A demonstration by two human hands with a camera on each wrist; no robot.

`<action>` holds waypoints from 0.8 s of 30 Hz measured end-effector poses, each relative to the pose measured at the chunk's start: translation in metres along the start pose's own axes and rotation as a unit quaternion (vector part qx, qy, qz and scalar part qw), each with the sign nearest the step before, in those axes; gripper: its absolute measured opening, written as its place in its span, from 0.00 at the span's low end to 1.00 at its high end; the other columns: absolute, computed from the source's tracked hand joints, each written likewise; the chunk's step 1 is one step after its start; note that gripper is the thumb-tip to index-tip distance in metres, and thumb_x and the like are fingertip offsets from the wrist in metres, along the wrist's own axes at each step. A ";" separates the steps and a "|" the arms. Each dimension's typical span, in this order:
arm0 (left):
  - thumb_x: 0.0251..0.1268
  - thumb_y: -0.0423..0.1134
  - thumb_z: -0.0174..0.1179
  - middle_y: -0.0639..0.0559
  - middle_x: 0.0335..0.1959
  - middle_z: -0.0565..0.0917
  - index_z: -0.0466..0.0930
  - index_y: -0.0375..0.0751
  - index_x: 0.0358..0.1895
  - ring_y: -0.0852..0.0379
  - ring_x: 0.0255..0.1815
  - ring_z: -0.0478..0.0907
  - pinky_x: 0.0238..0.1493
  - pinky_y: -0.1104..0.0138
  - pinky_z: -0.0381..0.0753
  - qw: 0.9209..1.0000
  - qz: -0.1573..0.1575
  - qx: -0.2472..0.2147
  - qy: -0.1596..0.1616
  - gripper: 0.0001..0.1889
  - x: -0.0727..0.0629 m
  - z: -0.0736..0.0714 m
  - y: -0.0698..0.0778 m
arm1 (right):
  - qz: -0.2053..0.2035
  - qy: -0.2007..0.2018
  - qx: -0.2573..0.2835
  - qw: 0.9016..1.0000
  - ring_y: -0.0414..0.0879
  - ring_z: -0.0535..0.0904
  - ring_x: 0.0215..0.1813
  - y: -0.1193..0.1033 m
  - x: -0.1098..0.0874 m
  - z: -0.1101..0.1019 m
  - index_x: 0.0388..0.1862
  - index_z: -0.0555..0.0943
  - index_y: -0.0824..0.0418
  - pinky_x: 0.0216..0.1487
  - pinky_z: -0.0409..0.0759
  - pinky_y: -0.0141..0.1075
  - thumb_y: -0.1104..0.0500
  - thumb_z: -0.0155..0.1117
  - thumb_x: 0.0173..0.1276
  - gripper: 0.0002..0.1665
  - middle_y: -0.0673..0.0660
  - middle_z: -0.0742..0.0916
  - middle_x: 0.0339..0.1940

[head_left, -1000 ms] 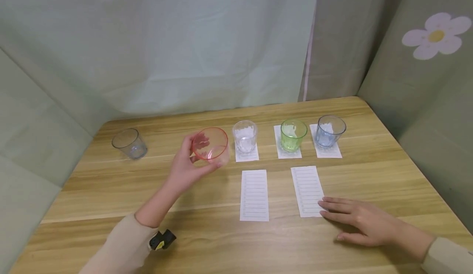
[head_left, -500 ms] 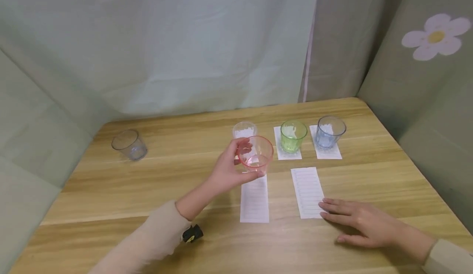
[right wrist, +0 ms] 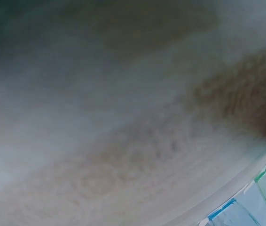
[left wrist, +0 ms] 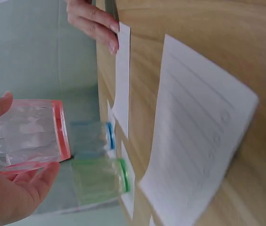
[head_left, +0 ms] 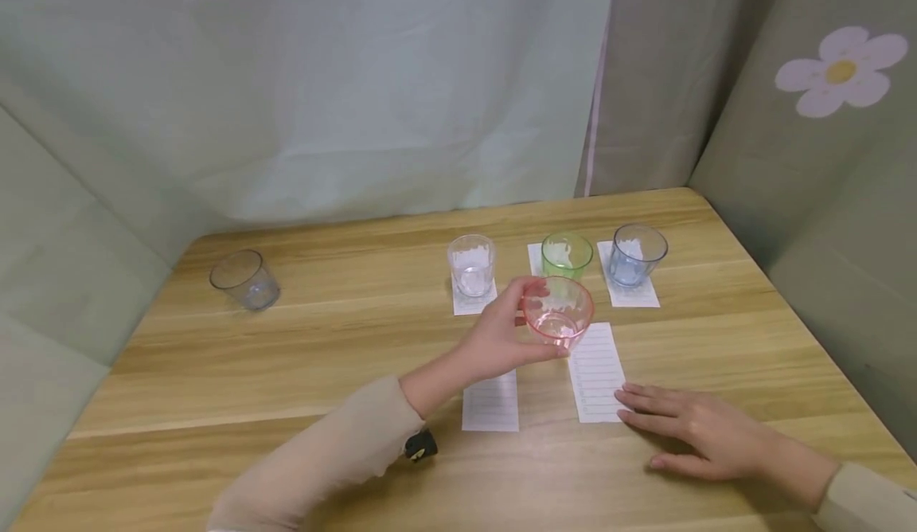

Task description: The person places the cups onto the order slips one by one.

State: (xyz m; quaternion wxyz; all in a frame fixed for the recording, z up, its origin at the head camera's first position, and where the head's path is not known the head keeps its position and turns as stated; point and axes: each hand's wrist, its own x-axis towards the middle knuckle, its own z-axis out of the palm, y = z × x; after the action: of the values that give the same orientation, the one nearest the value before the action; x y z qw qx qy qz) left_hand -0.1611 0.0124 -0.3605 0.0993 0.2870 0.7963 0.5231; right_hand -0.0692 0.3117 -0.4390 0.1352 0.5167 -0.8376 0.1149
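Note:
My left hand (head_left: 496, 336) grips a clear red-tinted glass (head_left: 559, 321) round its side, thumb on the near side. In the left wrist view the glass (left wrist: 27, 132) is clear of the table, with air under its base. In the head view it overlaps the top of the right lined paper slip (head_left: 600, 385) and part of the green glass (head_left: 567, 252). My right hand (head_left: 705, 434) rests palm down on the table, fingers extended, fingertips at that slip's right edge. A second lined slip (head_left: 490, 406) lies partly behind my left wrist.
A clear glass (head_left: 471, 265) and a blue glass (head_left: 637, 255) stand on paper slips at the back, either side of the green one. A grey glass (head_left: 245, 279) stands alone at the far left of the wooden table (head_left: 215, 373). Curtains hang behind.
My left hand has carried the red glass rightward, from left of the clear glass, past the left slip, to above the right slip. My right hand has stayed in place.

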 end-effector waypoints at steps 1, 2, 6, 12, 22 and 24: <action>0.43 0.37 0.76 0.47 0.60 0.74 0.62 0.39 0.65 0.53 0.59 0.73 0.57 0.63 0.77 1.000 -0.005 -0.001 -0.005 0.43 0.001 0.004 0.000 | 0.000 0.001 0.000 1.000 0.41 0.62 0.73 0.000 0.000 0.000 0.62 0.76 0.58 0.73 0.47 0.23 0.42 0.64 0.62 0.33 0.58 0.80 0.61; 0.43 0.37 0.76 0.48 0.61 0.74 0.62 0.40 0.65 0.54 0.60 0.73 0.57 0.63 0.77 1.000 -0.013 -0.002 -0.010 0.43 0.003 0.007 0.001 | 0.001 0.001 0.000 1.000 0.41 0.62 0.73 0.000 0.000 0.000 0.62 0.76 0.57 0.73 0.47 0.23 0.42 0.64 0.62 0.33 0.57 0.80 0.61; 0.42 0.37 0.76 0.49 0.61 0.73 0.62 0.42 0.65 0.55 0.60 0.73 0.57 0.68 0.76 0.999 -0.026 0.001 -0.033 0.43 0.008 0.022 0.001 | 0.006 -0.002 -0.002 1.000 0.40 0.62 0.73 0.000 -0.001 0.001 0.62 0.76 0.57 0.73 0.47 0.22 0.42 0.65 0.62 0.33 0.57 0.80 0.61; 0.45 0.40 0.75 0.46 0.63 0.72 0.60 0.41 0.66 0.55 0.59 0.73 0.55 0.73 0.76 0.997 -0.014 0.029 -0.069 0.44 0.012 0.042 0.002 | 0.003 0.000 -0.003 1.000 0.40 0.61 0.73 0.001 0.000 0.000 0.62 0.76 0.57 0.73 0.46 0.23 0.42 0.64 0.62 0.33 0.57 0.80 0.61; 0.45 0.44 0.75 0.45 0.58 0.76 0.62 0.37 0.63 0.57 0.58 0.73 0.59 0.73 0.71 0.989 0.032 0.114 -0.092 0.41 0.015 0.058 -0.004 | 0.001 -0.002 -0.017 1.000 0.41 0.61 0.73 0.001 -0.001 0.000 0.61 0.77 0.57 0.73 0.47 0.23 0.41 0.62 0.64 0.31 0.58 0.81 0.60; 0.45 0.44 0.75 0.44 0.58 0.75 0.62 0.37 0.63 0.57 0.59 0.73 0.61 0.72 0.70 0.988 0.033 0.119 -0.094 0.42 0.016 0.060 -0.005 | 0.002 -0.005 -0.017 1.000 0.39 0.59 0.74 0.001 -0.001 0.000 0.61 0.77 0.57 0.73 0.47 0.23 0.41 0.62 0.64 0.32 0.58 0.81 0.60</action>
State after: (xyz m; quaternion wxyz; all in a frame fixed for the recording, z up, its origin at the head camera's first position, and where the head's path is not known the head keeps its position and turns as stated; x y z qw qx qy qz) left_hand -0.1483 0.0666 -0.3883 0.1219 0.3712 0.8298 0.3985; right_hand -0.0696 0.3128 -0.4397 0.1397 0.5131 -0.8412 0.0985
